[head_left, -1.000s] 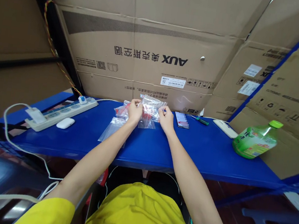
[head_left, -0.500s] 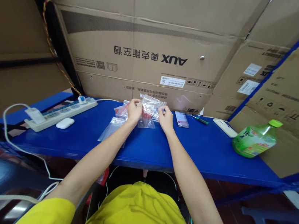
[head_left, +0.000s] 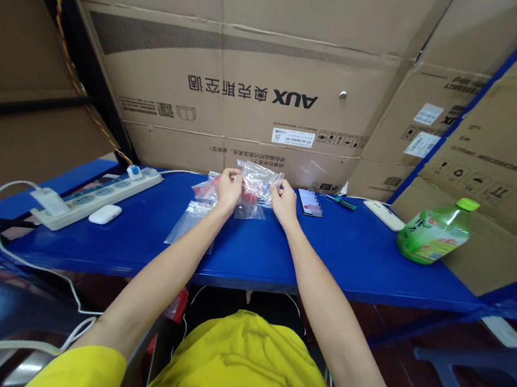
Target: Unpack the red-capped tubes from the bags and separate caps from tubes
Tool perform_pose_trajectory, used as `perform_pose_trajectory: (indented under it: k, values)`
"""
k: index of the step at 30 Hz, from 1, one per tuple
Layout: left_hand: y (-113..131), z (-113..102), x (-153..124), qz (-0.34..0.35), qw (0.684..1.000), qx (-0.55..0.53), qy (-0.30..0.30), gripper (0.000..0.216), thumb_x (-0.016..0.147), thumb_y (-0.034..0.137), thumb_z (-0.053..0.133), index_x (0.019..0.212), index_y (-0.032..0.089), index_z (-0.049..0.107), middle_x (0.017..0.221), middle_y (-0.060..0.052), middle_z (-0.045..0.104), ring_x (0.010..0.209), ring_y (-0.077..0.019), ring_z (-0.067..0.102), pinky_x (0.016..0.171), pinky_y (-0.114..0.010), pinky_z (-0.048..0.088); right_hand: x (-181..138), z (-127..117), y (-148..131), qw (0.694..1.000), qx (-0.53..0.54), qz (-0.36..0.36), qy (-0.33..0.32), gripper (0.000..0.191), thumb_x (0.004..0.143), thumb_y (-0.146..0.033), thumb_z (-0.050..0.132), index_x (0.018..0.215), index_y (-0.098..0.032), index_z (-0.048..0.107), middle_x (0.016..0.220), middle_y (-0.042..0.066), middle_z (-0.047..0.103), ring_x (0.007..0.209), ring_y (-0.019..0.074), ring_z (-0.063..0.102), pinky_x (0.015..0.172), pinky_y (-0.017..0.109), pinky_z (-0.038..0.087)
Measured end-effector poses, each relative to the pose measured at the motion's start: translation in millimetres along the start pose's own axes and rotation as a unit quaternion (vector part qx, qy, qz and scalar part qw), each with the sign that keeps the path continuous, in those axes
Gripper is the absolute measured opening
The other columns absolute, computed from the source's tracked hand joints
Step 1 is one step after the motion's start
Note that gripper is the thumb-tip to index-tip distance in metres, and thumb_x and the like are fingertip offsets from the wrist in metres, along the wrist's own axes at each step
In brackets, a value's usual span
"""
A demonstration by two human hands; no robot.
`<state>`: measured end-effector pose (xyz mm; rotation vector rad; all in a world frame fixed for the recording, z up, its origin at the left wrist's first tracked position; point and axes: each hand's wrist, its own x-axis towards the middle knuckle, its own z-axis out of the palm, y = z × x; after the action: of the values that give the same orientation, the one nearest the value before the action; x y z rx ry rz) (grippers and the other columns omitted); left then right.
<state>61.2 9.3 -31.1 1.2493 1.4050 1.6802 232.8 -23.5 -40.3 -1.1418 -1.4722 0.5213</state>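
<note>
Between my hands, above the far part of the blue table, is a clear plastic bag [head_left: 258,179]. My left hand [head_left: 230,188] pinches its left side, and my right hand [head_left: 283,199] has its fingers closed on the right side. Under and behind it lie more clear bags with red on them [head_left: 206,188]; what the red is I cannot make out. Another flat clear zip bag [head_left: 188,223] rests on the table beneath my left wrist, partly covered by the forearm.
At the left are a white power strip [head_left: 101,195] with plugs and cables, and a white earphone case [head_left: 105,214]. To the right lie a phone [head_left: 309,203], a green screwdriver [head_left: 345,203], a white flat device [head_left: 383,215] and a green bottle [head_left: 434,232]. Cardboard [head_left: 257,60] walls the back.
The view has shifted slightly, so everything sits a little further left. Both hands keep their hold on the clear bag, with hardly any movement.
</note>
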Motion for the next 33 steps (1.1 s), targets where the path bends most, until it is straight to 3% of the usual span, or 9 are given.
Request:
perform_pose_trajectory:
  k: [8,22,28,33]
  values:
    - [-1.0,-2.9,0.0,-0.001,1.000,0.015,0.001,0.029,0.086,0.012,0.057,0.113,0.019,0.064,0.082,-0.001,0.068,0.067,-0.0153,0.064,0.066,-0.026,0.048,1.4,-1.7,-0.7,0.999,0.026,0.018,0.009,0.027,0.091,-0.051,0.054,0.091,-0.024,0.058,0.062,-0.004,0.059,0.053,0.0146,0.052,0.054,0.024,0.038]
    - [-1.0,-4.4,2.1,0.021,0.999,0.030,0.002,0.019,0.087,0.014,0.057,0.101,0.021,0.067,0.083,-0.001,0.069,0.070,-0.0163,0.065,0.072,-0.028,0.050,1.5,-0.2,2.9,1.000,0.012,0.020,0.008,0.028,0.091,-0.052,0.053,0.090,-0.025,0.056,0.058,-0.006,0.054,0.050,0.0140,0.047,0.052,0.024,0.035]
    - [-0.3,-4.0,0.2,0.033,0.999,0.037,0.003,0.003,0.089,0.020,0.062,0.092,0.021,0.062,0.086,-0.002,0.070,0.079,-0.0175,0.065,0.077,-0.029,0.051,2.7,-0.9,4.0,1.000,0.010,0.011,0.010,0.030,0.090,-0.053,0.053,0.089,-0.024,0.058,0.059,-0.005,0.054,0.050,0.0139,0.047,0.052,0.024,0.035]
    - [-0.1,-3.3,0.8,-0.002,1.000,0.019,-0.005,0.006,0.088,0.016,0.059,0.090,0.022,0.057,0.083,-0.002,0.066,0.073,-0.0163,0.063,0.070,-0.028,0.049,4.9,-2.5,3.9,0.999,0.024,0.027,0.015,0.038,0.089,-0.059,0.054,0.092,-0.022,0.061,0.064,-0.003,0.057,0.054,0.0138,0.048,0.052,0.024,0.036]
